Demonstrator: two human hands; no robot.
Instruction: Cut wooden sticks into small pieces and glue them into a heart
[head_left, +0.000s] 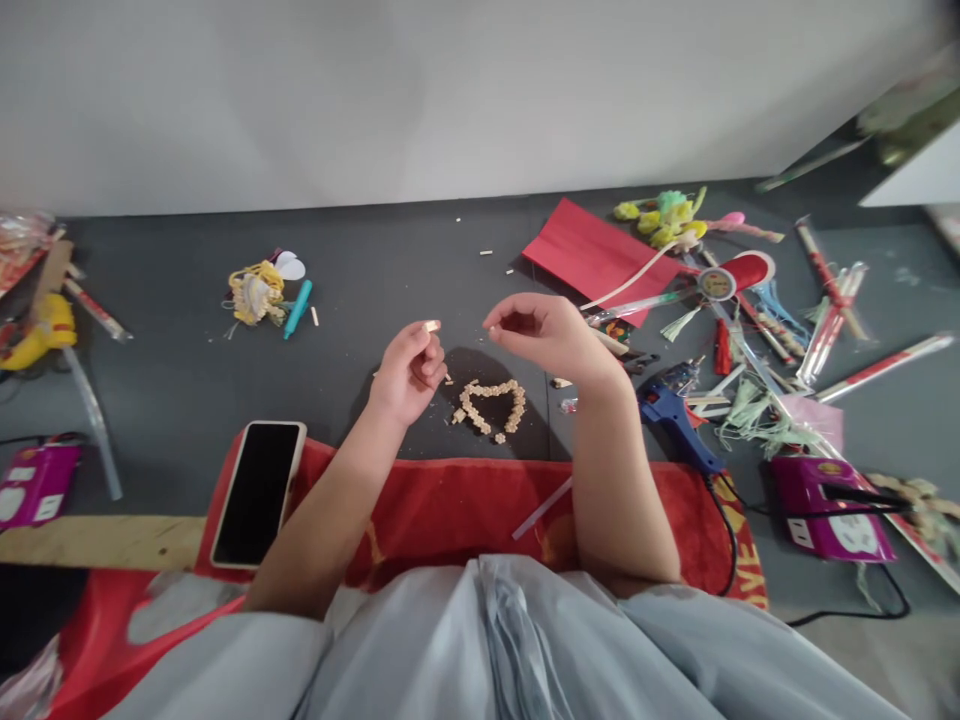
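My left hand (409,370) is closed, pinching a small pale wood-like piece (431,326) between thumb and forefinger. Across from it, my right hand (544,335) has its thumb and fingertips brought together; whatever may be between them is too small to name. The two hands are apart, raised over the dark table (360,270). Below and between them lies a roughly heart-shaped outline of small beige clusters (517,408), with crumbs scattered around it.
A blue glue gun (679,425) lies right of my right arm, its cord trailing toward me. Beyond are a red sheet (592,250), a red spool (748,269), tassels and sticks. A phone (259,493) rests on the red cloth (450,500). A yellow glue gun (49,330) is far left.
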